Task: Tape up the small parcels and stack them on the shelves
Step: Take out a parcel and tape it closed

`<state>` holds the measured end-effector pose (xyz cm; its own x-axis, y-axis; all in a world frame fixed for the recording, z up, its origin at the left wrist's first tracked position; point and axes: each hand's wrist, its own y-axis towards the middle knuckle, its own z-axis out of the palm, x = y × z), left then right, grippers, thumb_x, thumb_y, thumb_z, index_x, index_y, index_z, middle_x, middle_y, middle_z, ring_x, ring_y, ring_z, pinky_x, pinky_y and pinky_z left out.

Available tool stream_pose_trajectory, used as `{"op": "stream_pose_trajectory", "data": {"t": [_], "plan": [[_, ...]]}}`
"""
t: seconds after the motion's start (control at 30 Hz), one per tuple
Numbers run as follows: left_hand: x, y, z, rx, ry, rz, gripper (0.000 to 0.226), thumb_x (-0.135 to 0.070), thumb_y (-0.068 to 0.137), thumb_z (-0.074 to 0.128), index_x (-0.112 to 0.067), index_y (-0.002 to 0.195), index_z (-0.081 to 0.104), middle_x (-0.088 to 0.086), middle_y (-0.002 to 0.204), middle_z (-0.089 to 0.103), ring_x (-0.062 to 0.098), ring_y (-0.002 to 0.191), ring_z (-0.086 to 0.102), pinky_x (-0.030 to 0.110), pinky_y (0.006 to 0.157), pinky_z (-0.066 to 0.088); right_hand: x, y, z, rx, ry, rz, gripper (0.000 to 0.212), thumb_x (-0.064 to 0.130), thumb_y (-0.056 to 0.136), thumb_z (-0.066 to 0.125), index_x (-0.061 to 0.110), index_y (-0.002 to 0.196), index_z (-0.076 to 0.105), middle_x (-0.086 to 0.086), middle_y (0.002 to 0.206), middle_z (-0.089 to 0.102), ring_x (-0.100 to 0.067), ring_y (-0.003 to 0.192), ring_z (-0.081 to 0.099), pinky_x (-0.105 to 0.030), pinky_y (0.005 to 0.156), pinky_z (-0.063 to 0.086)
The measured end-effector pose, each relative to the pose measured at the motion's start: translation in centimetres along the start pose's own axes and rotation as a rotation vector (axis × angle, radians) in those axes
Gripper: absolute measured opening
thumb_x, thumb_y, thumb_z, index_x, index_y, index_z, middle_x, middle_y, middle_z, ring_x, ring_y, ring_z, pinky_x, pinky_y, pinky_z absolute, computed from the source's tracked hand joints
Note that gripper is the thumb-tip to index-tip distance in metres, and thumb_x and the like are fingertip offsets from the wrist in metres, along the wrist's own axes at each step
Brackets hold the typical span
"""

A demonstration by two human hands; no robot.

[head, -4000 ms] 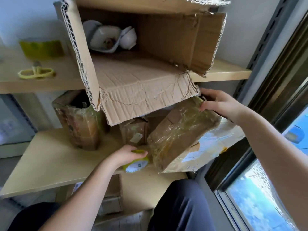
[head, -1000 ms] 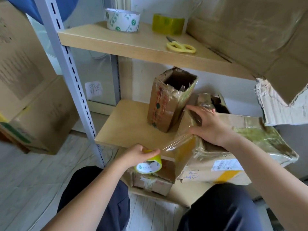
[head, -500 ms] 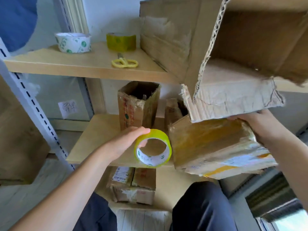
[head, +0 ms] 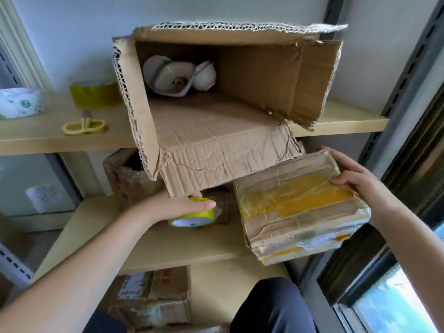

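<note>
Now the right hand [head: 360, 186] grips the taped parcel [head: 298, 207] at its far right corner, over the middle shelf's [head: 144, 246] right edge — the left hand [head: 177, 205] curls round a yellow tape roll [head: 192, 216] just left of it.

A: What sits on the upper shelf [head: 341, 121]?

B: A large open cardboard box [head: 240, 97] lying on its side, its torn lower flap [head: 230, 162] hanging over the shelf edge. Inside, at the back, are crumpled white paper wrappers [head: 177, 78].

A: And to the left of it?

B: Yellow-handled scissors [head: 84, 126] lie flat on the board, blades pointing toward the wall. At the far left stands a white container with green print [head: 20, 103], blurred, so its kind is unclear.

A: Anything beyond the shelving?

B: A window [head: 394, 306] at the lower right, showing blue, beside a dark frame [head: 418, 150]. A slotted metal upright [head: 398, 75] runs up the wall. A small handwritten note [head: 44, 194] is stuck low on the left.
</note>
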<state>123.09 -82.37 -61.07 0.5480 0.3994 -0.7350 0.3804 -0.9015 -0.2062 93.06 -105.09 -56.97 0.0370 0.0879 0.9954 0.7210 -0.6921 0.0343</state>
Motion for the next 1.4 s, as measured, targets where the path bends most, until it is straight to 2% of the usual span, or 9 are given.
{"op": "stream_pose_trajectory", "data": {"t": [0.17, 0.37, 0.53, 0.67, 0.9, 1.0, 1.13, 1.27, 1.4], "plan": [[-1.1, 2.5, 1.1, -0.025, 0.08, 0.008, 0.023, -0.047, 0.093, 0.063, -0.029, 0.08, 0.057, -0.009, 0.088, 0.062, -0.007, 0.073, 0.057, 0.007, 0.069, 0.04, -1.3, -0.4, -1.6, -0.072, 0.054, 0.074, 0.066, -0.001, 0.092, 0.038, 0.043, 0.139, 0.052, 0.001, 0.135, 0.061, -0.031, 0.115, 0.063, -0.043, 0.088, 0.054], [-2.9, 1.8, 2.8, 0.125, 0.036, 0.049, 0.051, -0.046, 0.091, 0.067, -0.012, 0.057, 0.05, -0.004, 0.049, 0.045, 0.008, 0.046, 0.045, 0.02, 0.05, 0.034, -0.7, -1.8, -3.4, -0.088, -0.087, 0.167, 0.066, -0.001, 0.094, 0.044, 0.049, 0.136, 0.053, 0.001, 0.132, 0.062, -0.031, 0.111, 0.064, -0.045, 0.092, 0.051], [-2.2, 2.6, 6.7, 0.138, -0.072, 0.074, 0.064, -0.073, 0.076, 0.067, -0.019, 0.109, 0.076, -0.006, 0.105, 0.076, 0.01, 0.1, 0.071, 0.039, 0.098, 0.053, 0.2, -2.0, 0.0, -0.206, -0.721, 0.15, 0.056, 0.039, 0.105, 0.041, 0.043, 0.155, 0.018, -0.002, 0.141, 0.047, -0.021, 0.112, 0.05, -0.031, 0.094, 0.038], [-1.0, 1.9, 7.5, 0.063, -0.223, 0.009, 0.046, -0.055, 0.088, 0.063, -0.015, 0.108, 0.075, -0.002, 0.101, 0.077, 0.008, 0.095, 0.071, 0.028, 0.097, 0.052, 0.6, -2.3, 1.7, -0.315, -0.741, 0.232, 0.065, 0.067, 0.091, 0.046, 0.019, 0.132, 0.056, -0.006, 0.117, 0.064, -0.023, 0.099, 0.06, -0.032, 0.082, 0.046], [0.7, -1.6, 5.9, -0.055, -0.21, 0.022, 0.009, -0.021, 0.096, 0.064, -0.019, 0.1, 0.072, -0.017, 0.088, 0.068, -0.014, 0.074, 0.061, 0.001, 0.067, 0.045, 1.6, -3.2, 6.6, -0.314, -0.673, 0.129, 0.045, 0.054, 0.097, 0.05, 0.014, 0.092, 0.071, -0.007, 0.09, 0.071, -0.024, 0.081, 0.067, -0.036, 0.075, 0.055], [1.7, -4.4, 3.2, -0.066, -0.146, -0.021, 0.01, -0.027, 0.093, 0.068, -0.028, 0.085, 0.073, -0.018, 0.083, 0.073, -0.006, 0.079, 0.067, 0.012, 0.077, 0.052, 1.2, -3.7, 8.9, -0.282, -0.607, 0.15, 0.045, 0.054, 0.096, 0.052, 0.014, 0.091, 0.072, -0.009, 0.089, 0.073, -0.03, 0.083, 0.069, -0.047, 0.082, 0.058], [2.1, -9.3, -1.6, -0.054, -0.056, -0.034, 0.022, -0.031, 0.093, 0.067, -0.017, 0.081, 0.079, -0.004, 0.078, 0.077, 0.013, 0.078, 0.073, 0.012, 0.062, 0.048, -0.5, -3.8, 11.7, -0.198, -0.284, 0.218, 0.038, 0.053, 0.09, 0.062, 0.018, 0.096, 0.075, -0.01, 0.09, 0.076, -0.033, 0.086, 0.072, -0.05, 0.084, 0.059], [1.1, -11.9, -5.4, -0.081, 0.111, -0.052, 0.056, -0.052, 0.088, 0.066, 0.0, 0.068, 0.072, 0.013, 0.06, 0.069, 0.021, 0.055, 0.06, 0.037, 0.066, 0.055, -4.1, -3.6, 14.3, -0.113, -0.072, 0.314, 0.04, 0.05, 0.09, 0.059, 0.016, 0.109, 0.071, -0.009, 0.096, 0.077, -0.027, 0.089, 0.073, -0.043, 0.091, 0.055], [-2.4, -10.6, -4.9, -0.136, 0.185, -0.102, 0.043, -0.04, 0.09, 0.064, -0.008, 0.063, 0.072, 0.005, 0.053, 0.068, 0.012, 0.046, 0.057, 0.026, 0.066, 0.058, -3.5, -2.3, 14.3, -0.214, -0.42, 0.187, 0.034, 0.039, 0.1, 0.053, 0.015, 0.118, 0.069, -0.008, 0.106, 0.074, -0.025, 0.097, 0.067, -0.03, 0.08, 0.045]]}}
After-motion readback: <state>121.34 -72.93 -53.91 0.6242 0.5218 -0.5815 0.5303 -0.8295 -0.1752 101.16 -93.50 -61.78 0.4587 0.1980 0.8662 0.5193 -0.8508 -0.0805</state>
